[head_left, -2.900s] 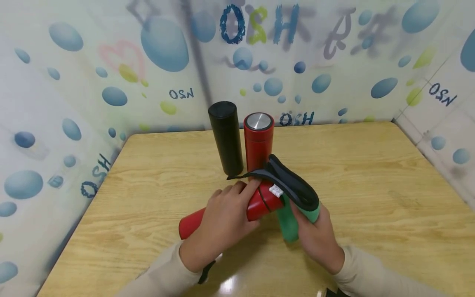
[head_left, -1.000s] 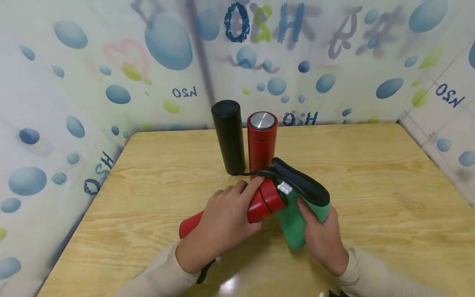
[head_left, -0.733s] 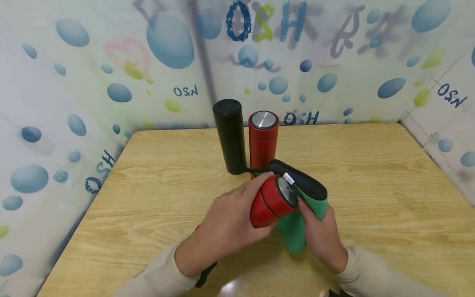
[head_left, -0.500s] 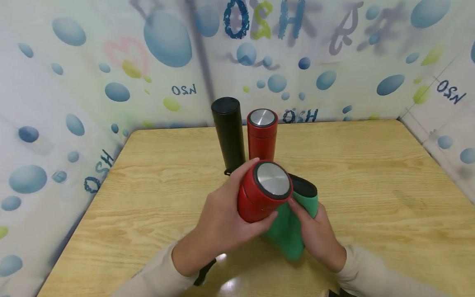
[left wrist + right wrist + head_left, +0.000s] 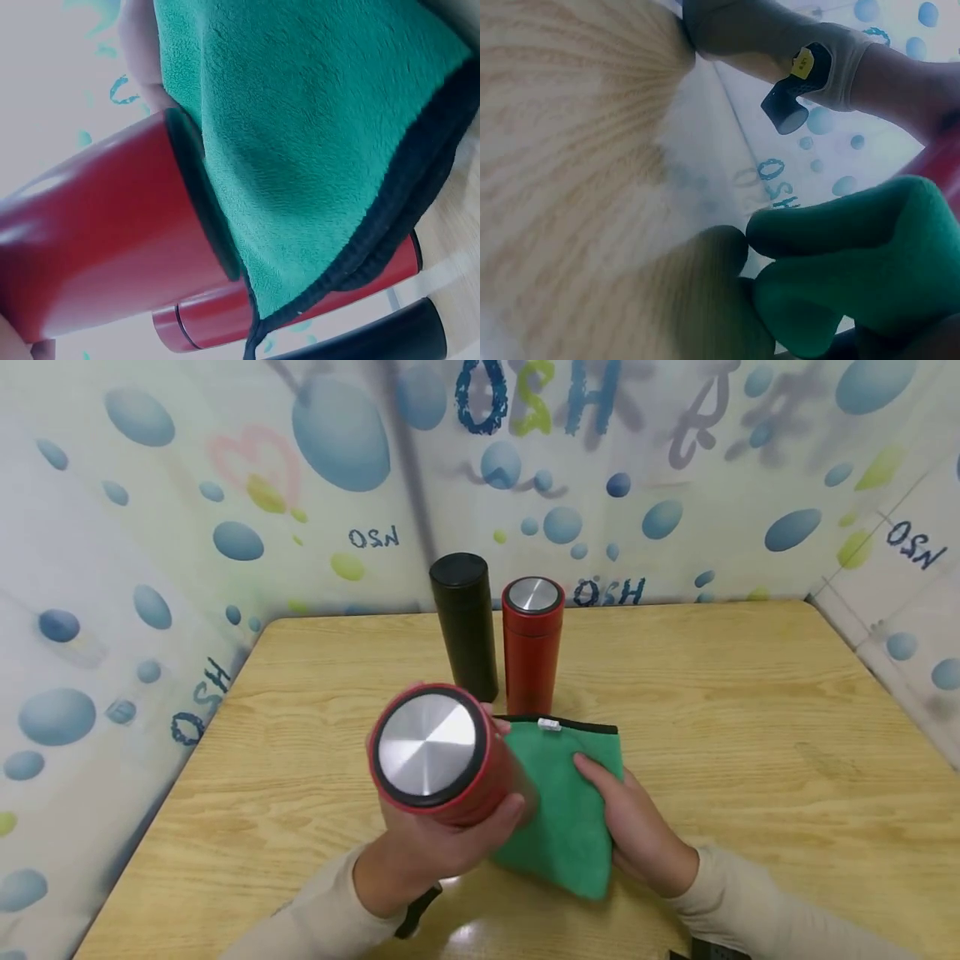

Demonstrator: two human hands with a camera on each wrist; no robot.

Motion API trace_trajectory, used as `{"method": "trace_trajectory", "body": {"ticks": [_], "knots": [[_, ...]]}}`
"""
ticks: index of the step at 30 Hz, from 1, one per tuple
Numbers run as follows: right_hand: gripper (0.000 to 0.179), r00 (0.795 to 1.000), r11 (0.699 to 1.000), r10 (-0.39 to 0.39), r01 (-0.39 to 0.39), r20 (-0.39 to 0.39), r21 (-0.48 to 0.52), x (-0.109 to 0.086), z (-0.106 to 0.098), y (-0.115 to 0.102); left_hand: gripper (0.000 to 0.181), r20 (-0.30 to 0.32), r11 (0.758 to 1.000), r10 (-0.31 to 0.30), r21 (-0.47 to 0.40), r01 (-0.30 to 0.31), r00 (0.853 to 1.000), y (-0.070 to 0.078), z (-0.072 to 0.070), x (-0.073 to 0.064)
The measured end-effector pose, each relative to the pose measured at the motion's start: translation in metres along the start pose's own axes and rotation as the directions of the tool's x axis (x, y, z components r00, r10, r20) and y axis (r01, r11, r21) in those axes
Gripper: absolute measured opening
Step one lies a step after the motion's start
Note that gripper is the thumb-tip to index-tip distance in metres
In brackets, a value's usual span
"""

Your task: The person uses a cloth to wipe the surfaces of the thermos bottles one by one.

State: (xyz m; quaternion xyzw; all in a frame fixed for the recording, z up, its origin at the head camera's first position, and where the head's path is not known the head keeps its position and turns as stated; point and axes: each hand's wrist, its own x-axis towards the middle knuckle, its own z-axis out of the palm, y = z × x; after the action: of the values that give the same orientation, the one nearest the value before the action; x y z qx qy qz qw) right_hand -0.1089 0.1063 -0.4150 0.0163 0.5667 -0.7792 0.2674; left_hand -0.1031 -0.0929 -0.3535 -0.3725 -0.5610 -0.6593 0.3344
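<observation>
My left hand (image 5: 450, 847) grips a red thermos (image 5: 491, 777) by its side, tilted so that its brushed silver lid faces the head camera. In the left wrist view the dark-rimmed base of this thermos (image 5: 120, 232) is right at the green fabric. My right hand (image 5: 645, 835) holds a green cloth (image 5: 570, 810) by its right side, thumb on top and the other fingers behind it. The cloth is fuzzy and folded, with black edging and a white tag (image 5: 549, 724) at its upper edge. The right wrist view shows the cloth's folds (image 5: 840, 262) from the side.
Behind the hands stand a black thermos (image 5: 465, 627) and a second red thermos (image 5: 534, 660), both upright and close together. The wooden table (image 5: 720, 693) ends at a wall (image 5: 262, 552) covered with printed blue drops. A small black camera (image 5: 791, 101) sits on the left wrist.
My left hand has tipped the red thermos up from lying slantwise and brought it left, lid toward the head camera. The bunched cloth now hangs spread flatter in my right hand.
</observation>
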Motion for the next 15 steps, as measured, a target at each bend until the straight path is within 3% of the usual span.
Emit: {"method": "trace_trajectory", "body": {"ticks": [5,9,15], "knots": [[0.043,0.996,0.999,0.036,-0.037,0.08,0.016,0.001,-0.003,0.001,0.086,0.06,0.994,0.076,-0.079,-0.071,0.995,-0.003,-0.002,-0.001],[0.042,0.988,0.998,0.052,-0.057,0.148,0.028,0.0,-0.003,0.003,0.096,0.098,0.977,0.181,-0.136,-0.167,0.979,-0.009,-0.002,-0.002],[0.04,0.982,0.997,0.042,-0.054,0.182,0.063,-0.002,-0.004,0.005,0.1,0.124,0.964,0.238,-0.15,-0.219,0.963,-0.015,0.0,-0.007]]}}
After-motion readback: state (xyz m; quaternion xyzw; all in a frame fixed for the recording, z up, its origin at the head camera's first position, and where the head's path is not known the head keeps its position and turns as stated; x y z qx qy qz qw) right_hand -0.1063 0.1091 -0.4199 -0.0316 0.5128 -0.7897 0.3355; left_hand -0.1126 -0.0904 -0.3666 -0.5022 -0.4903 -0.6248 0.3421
